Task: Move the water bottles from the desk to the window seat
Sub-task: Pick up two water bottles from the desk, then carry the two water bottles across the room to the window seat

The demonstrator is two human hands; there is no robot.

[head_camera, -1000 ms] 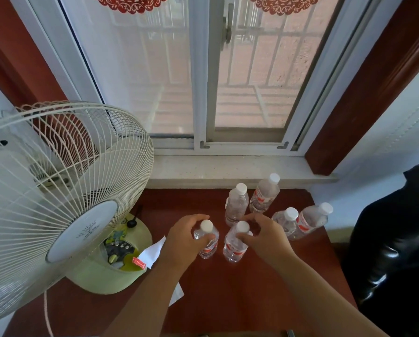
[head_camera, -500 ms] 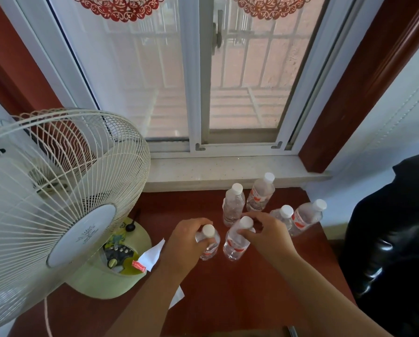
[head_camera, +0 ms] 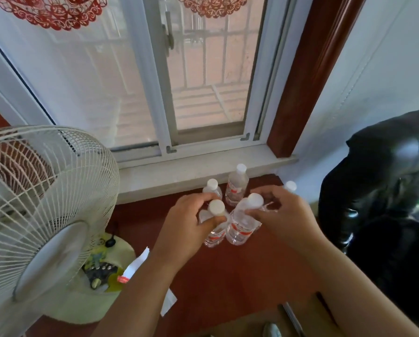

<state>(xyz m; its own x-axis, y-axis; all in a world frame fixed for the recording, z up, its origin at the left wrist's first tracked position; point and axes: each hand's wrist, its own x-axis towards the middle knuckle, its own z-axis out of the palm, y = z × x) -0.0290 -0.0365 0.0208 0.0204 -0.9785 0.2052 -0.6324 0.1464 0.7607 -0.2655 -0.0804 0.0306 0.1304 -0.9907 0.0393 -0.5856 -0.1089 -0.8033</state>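
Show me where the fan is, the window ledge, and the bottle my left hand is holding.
fan (head_camera: 33, 215), head view, on its white wire grille.
window ledge (head_camera: 174, 173), head view, on its bare pale top.
bottle in the left hand (head_camera: 216, 207), head view, on its white cap.

Both forearms (head_camera: 140, 283) are bare, no sleeves visible.

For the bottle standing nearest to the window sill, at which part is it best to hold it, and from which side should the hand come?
Grip the rear bottle around its body just under the white cap, coming from above and the near right. It stands upright, its top is free, and another bottle stands close on its left, so a side approach from there looks crowded.
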